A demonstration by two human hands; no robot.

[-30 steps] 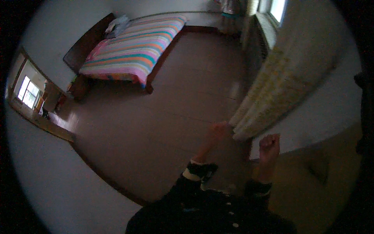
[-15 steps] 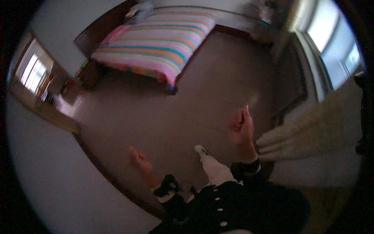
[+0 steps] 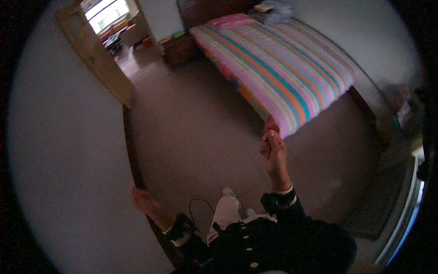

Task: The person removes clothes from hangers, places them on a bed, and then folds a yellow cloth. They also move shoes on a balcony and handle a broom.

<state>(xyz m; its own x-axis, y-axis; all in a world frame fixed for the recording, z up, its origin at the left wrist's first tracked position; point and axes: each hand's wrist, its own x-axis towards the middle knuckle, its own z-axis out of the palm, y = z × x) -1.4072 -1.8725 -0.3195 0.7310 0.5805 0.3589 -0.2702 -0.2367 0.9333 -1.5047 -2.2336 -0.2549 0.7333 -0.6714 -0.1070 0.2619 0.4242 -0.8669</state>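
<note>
Your right hand (image 3: pixel 272 148) is raised ahead of your torso, fingers curled together into a loose fist; whether anything is held inside it cannot be determined. It sits at the near corner of the striped bedspread (image 3: pixel 285 68), with the knuckles overlapping the hanging edge of the cloth in this view. Actual contact cannot be confirmed because the frame is blurred.

The bedspread covers a bed whose long axis runs from about 5 o'clock, at your fist, to about 11 o'clock, where the pink pillow (image 3: pixel 230 20) lies at the head end. The stripes run parallel to this axis. The foot corner points toward you; the head end points away, toward the dark headboard (image 3: pixel 205 9).

Your left hand (image 3: pixel 145 202) hangs low at 8 o'clock from your torso, fingers loosely together and clamped on nothing, just beside the dark skirting board (image 3: pixel 132 150) at the base of the pale wall (image 3: pixel 68 160). It is well apart from the bedspread.

A wooden nightstand (image 3: pixel 180 45) stands at 10 o'clock from the bed's head end. An open door (image 3: pixel 98 68) lies at 11 o'clock from your position. Tiled floor (image 3: pixel 191 137) separates you from the bed.
</note>
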